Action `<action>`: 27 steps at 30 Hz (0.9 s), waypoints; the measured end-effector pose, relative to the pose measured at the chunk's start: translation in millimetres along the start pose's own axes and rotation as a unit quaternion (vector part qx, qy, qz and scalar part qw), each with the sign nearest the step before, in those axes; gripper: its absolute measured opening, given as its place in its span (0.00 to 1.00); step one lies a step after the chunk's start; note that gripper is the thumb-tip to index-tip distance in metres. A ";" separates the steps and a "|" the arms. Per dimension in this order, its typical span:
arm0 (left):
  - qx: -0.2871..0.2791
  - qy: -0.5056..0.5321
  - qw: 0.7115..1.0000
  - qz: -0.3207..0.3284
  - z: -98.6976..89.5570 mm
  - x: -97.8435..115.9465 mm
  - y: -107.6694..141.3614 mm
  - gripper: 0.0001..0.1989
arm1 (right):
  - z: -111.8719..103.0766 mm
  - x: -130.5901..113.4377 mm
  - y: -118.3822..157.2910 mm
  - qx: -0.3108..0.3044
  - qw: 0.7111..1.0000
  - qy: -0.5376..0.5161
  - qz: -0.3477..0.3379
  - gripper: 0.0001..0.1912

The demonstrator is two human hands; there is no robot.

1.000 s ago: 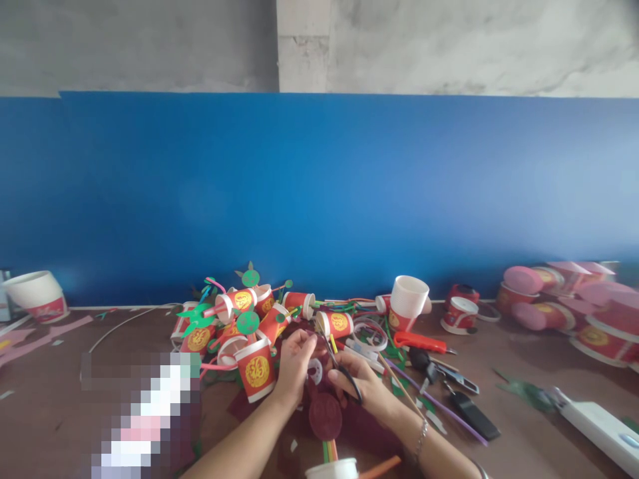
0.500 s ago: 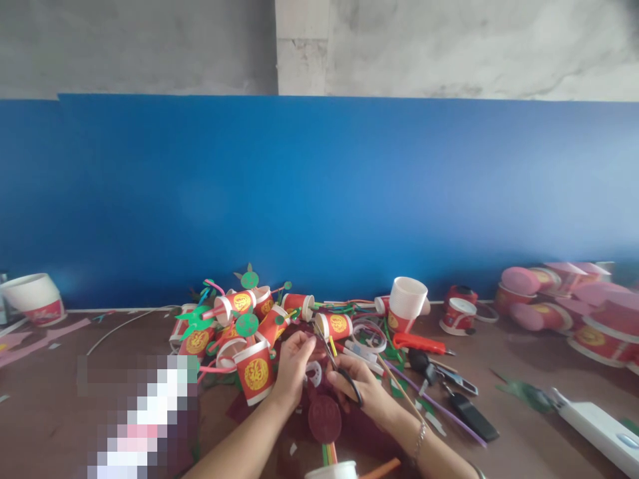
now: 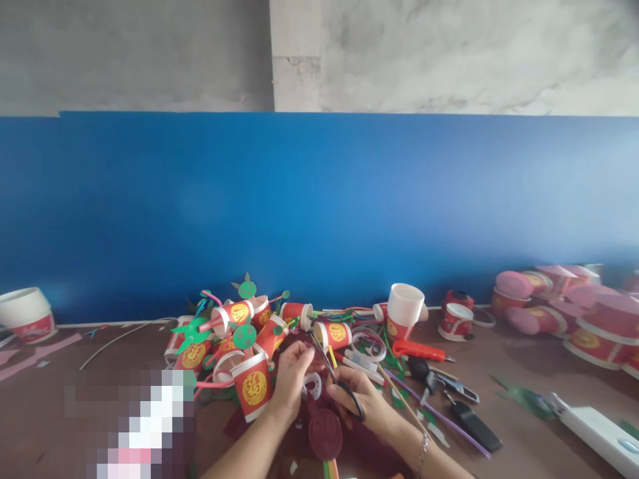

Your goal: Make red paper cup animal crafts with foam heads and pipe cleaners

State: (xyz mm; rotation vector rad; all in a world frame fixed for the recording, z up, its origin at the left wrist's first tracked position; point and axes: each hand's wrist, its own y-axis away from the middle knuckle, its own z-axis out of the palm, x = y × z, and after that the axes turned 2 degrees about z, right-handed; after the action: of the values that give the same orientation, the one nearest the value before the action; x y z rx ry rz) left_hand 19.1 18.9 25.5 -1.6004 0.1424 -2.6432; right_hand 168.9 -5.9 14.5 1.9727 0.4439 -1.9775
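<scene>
Black-handled scissors (image 3: 352, 395) are gripped in my right hand (image 3: 367, 402), with their blades pointing up and left towards my other hand. My left hand (image 3: 294, 379) is pinched around a small piece of dark red paper (image 3: 318, 359), close to the blades. Between my wrists lies a dark red paper disc (image 3: 325, 434) with a face-like pattern, and a small white cut-out (image 3: 313, 386) shows just above it. Striped strips (image 3: 330, 468) run down from the disc. A red and white paper cup (image 3: 252, 386) stands tilted beside my left hand.
Several decorated cups (image 3: 234, 316) are heaped at the back left. Stacked white cups (image 3: 405, 309), an orange cutter (image 3: 419, 350), black keys (image 3: 472, 420) and a white glue gun (image 3: 599, 426) lie to the right. Pink-topped cups (image 3: 599, 319) crowd the far right.
The view has tilted up slightly, so the table things sit lower in the picture. Both hands keep nearly the same pose, and the cup at the bottom edge has mostly left the view.
</scene>
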 end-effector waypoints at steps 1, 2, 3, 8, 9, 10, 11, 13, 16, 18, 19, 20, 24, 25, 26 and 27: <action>0.000 0.001 1.000 -0.001 -0.2 0.0 0.1 0.17 | -0.1 -0.4 0.2 0.000 1.000 0.001 0.002 0.23; -0.001 0.001 1.000 -0.001 -0.4 -0.1 0.1 0.17 | -0.1 -1.0 0.4 0.002 1.000 0.002 0.005 0.23; -0.002 0.001 1.000 -0.001 -0.6 -0.2 0.0 0.17 | 0.0 -1.8 0.6 0.002 1.000 0.001 0.008 0.23; -0.007 0.001 1.000 -0.001 -1.6 -1.0 -0.9 0.17 | -0.1 -5.0 0.7 0.001 1.000 0.002 0.017 0.23; -0.007 0.000 1.000 -0.001 -1.7 -1.2 -1.1 0.17 | -0.3 -4.9 0.6 0.001 1.000 0.001 0.019 0.23; -0.007 0.000 1.000 -0.001 -1.9 -1.3 -1.4 0.17 | -0.6 -4.4 0.4 0.001 1.000 -0.001 0.022 0.23; -0.007 -0.001 1.000 -0.002 -2.1 -1.5 -1.6 0.17 | -1.0 -3.6 0.2 -0.001 1.000 -0.004 0.023 0.23; -0.007 -0.003 1.000 -0.002 -2.4 -1.7 -2.0 0.17 | -1.6 -1.4 -0.3 -0.007 1.000 -0.012 0.025 0.24; -0.008 -0.007 1.000 -0.004 -2.6 -1.7 -2.2 0.18 | -1.8 0.9 -0.7 -0.009 0.999 -0.019 0.026 0.24; -0.008 -0.009 1.000 -0.005 -2.6 -1.6 -2.1 0.17 | -1.4 0.9 -0.6 -0.006 0.999 -0.019 0.028 0.23; -0.008 -0.010 1.000 -0.006 -2.6 -1.5 -2.0 0.17 | -1.2 0.5 -0.5 -0.004 0.999 -0.018 0.029 0.23; -0.008 -0.011 1.000 -0.006 -2.6 -1.5 -1.8 0.17 | -1.1 0.1 -0.4 -0.002 0.999 -0.016 0.030 0.23; -0.007 -0.013 1.000 -0.010 -2.9 -1.5 -1.2 0.18 | -2.3 -0.1 -0.7 -0.004 1.000 -0.011 0.027 0.23; -0.006 -0.013 1.000 -0.011 -3.0 -1.5 -1.2 0.18 | -2.9 0.6 -0.9 -0.006 1.000 -0.010 0.026 0.23; -0.006 -0.013 1.000 -0.012 -3.1 -1.4 -1.2 0.18 | -3.6 1.4 -1.1 -0.008 1.000 -0.009 0.025 0.23; -0.006 -0.014 1.000 -0.012 -3.2 -1.4 -1.3 0.18 | -4.2 2.3 -1.2 -0.009 1.000 -0.008 0.023 0.22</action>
State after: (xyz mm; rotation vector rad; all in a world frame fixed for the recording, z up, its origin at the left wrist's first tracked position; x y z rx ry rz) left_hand 16.9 20.5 23.0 -1.6516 0.1404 -2.6417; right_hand 172.2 -3.1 12.2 1.9383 0.4075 -1.9524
